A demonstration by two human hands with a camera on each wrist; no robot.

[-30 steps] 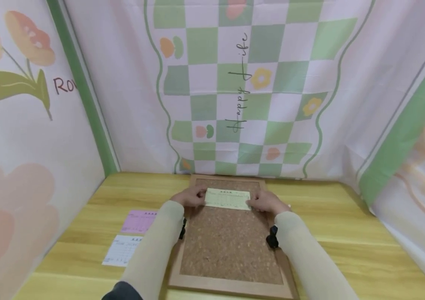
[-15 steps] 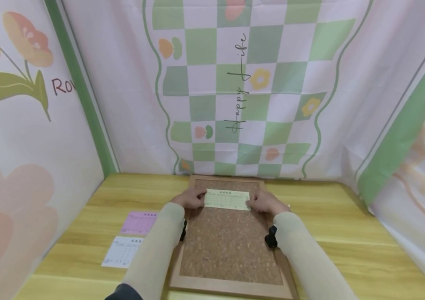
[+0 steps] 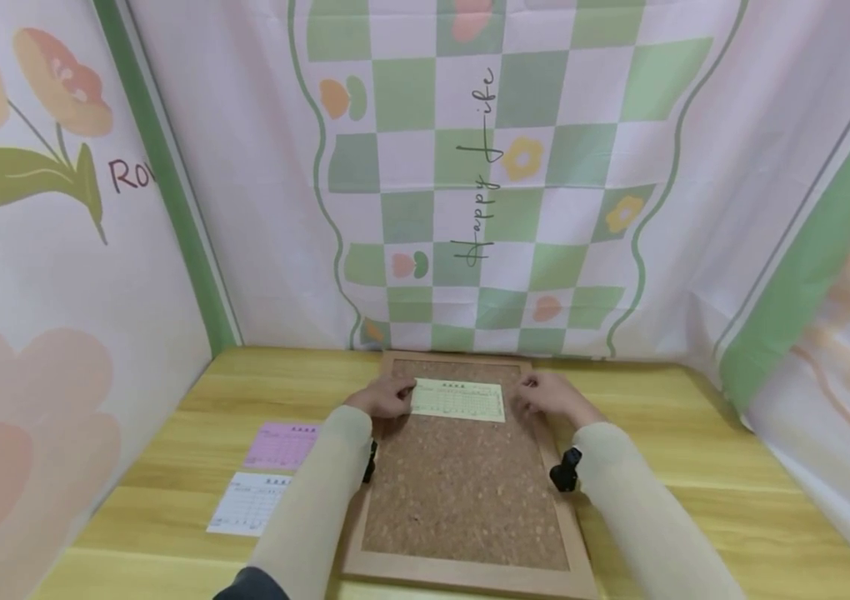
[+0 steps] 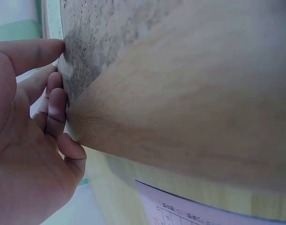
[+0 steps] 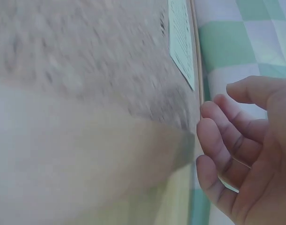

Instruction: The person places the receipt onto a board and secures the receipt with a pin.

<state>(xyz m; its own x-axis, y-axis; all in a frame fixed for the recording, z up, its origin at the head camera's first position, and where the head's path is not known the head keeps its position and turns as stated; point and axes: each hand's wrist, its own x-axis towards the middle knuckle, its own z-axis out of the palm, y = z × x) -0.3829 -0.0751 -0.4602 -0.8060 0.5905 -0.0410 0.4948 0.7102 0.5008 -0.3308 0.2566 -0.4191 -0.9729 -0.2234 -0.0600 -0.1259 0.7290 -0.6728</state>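
Note:
A pale yellow-green printed paper slip [image 3: 458, 401] lies across the upper part of a wood-framed cork board [image 3: 462, 492]. At the slip's left end my left hand [image 3: 383, 396] holds the edge between thumb and forefinger. The left wrist view shows that thumb [image 4: 44, 51] at the cork, with the other fingers bent against the frame. My right hand [image 3: 551, 395] is just off the slip's right end, over the board's right frame. From the right wrist, its fingers [image 5: 213, 138] look loosely bent with nothing between them and the thumb.
Left of the board, a pink printed slip [image 3: 281, 445] and a white printed slip [image 3: 245, 502] lie on the wooden table [image 3: 170, 467], partly covered by the left sleeve. A checked curtain [image 3: 462, 208] hangs directly behind the board.
My right hand has let go of the slip's right end and drawn off to the right. The left hand stays at the left end, and the slip lies almost where it was.

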